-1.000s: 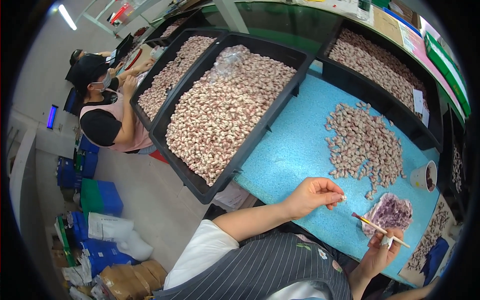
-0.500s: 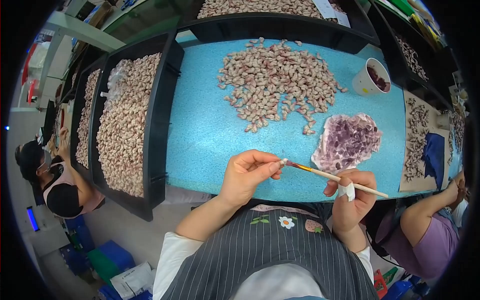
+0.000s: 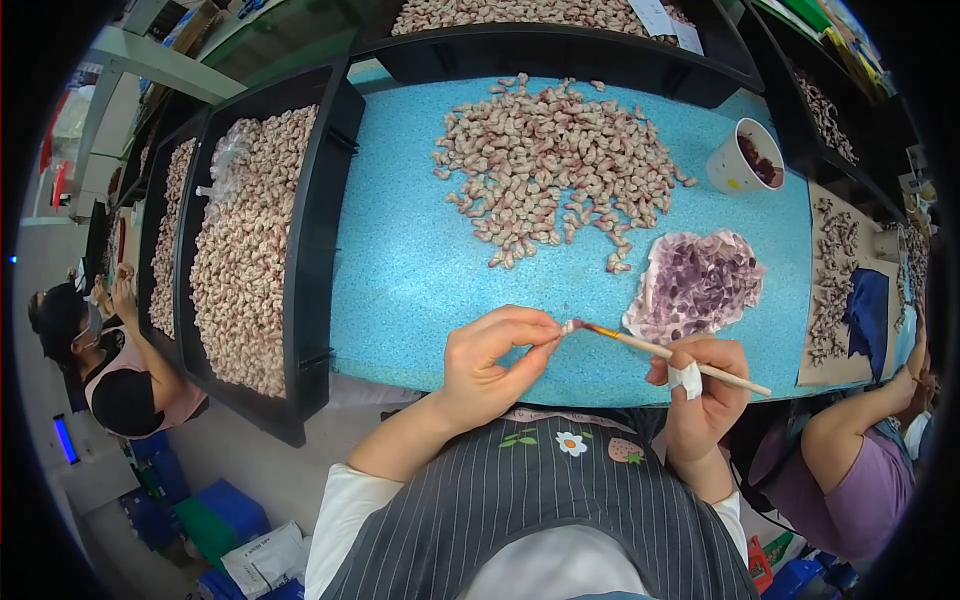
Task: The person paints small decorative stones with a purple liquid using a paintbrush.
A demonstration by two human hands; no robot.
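Note:
Between thumb and fingertips, my left hand (image 3: 495,365) pinches a small pale figurine (image 3: 568,327). My right hand (image 3: 703,385), with white tape round a finger, grips a paintbrush (image 3: 655,349) by its wooden handle. The brush's dark tip meets the small piece or lies just beside it; I cannot tell which. Beyond my hands, a loose heap of similar pale, reddish-tinted pieces (image 3: 560,160) covers the blue mat (image 3: 400,250). To the right lies a crumpled, purple-stained tissue (image 3: 697,285). Behind it stands a white cup (image 3: 745,156) with dark red paint inside.
Black trays (image 3: 310,250) full of such pieces stand at the left, and another black tray (image 3: 560,58) runs along the back. Cardboard with darker pieces (image 3: 832,270) and a blue cloth (image 3: 868,310) are at the right. One person (image 3: 120,350) works at left, another (image 3: 850,450) at right.
My left hand has shifted slightly down, and its fingers hold the small piece at a somewhat different angle. The brush has tilted a little with my right hand.

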